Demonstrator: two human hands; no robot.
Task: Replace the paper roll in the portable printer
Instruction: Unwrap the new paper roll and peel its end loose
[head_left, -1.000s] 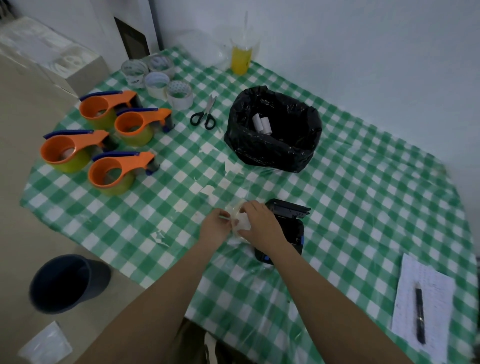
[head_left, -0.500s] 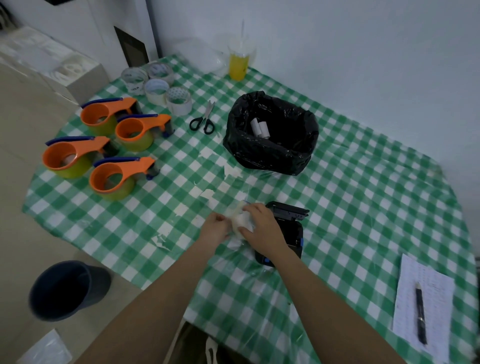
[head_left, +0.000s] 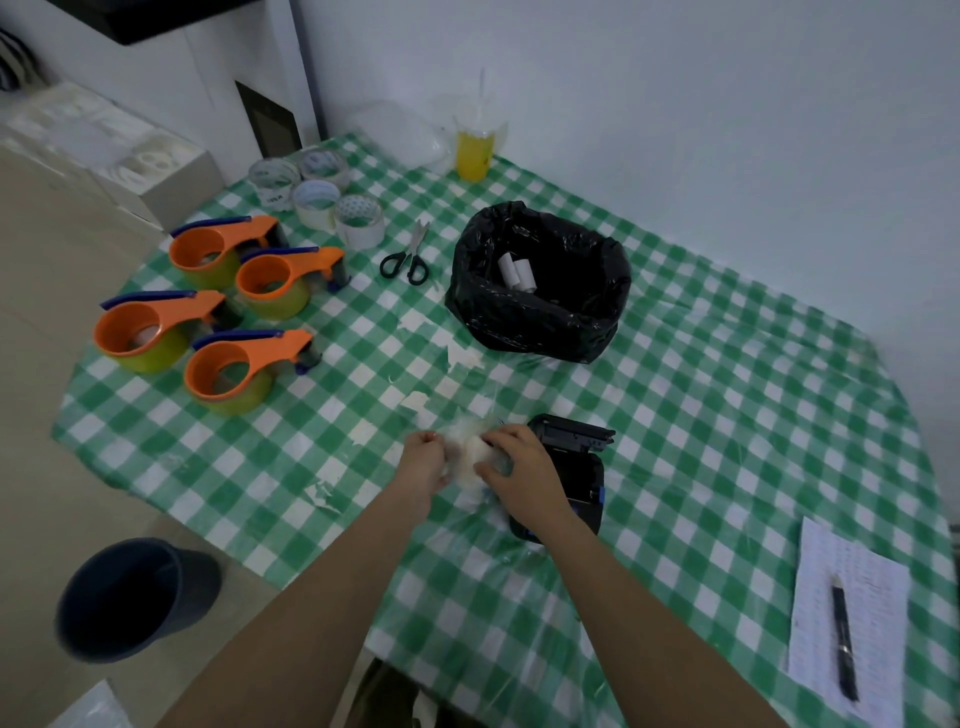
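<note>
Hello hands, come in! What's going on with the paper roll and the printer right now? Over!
Both hands, left and right, gripping the wrapped paper roll. Printer lid open, waiting beside them. Nothing in the way.

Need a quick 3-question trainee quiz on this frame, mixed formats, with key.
1. True or false: the portable printer has its lid open.
2. Multiple choice: what do the left hand and right hand hold between them? A) scissors B) a white roll in clear wrap C) a pen
3. Fill in: inside the black bag lie two white ____.

Key
1. True; the lid stands raised at the printer's far end.
2. B; both hands grip the wrapped roll just left of the printer. The scissors and the pen lie untouched.
3. Rolls, or cores; too small to tell which.
</note>
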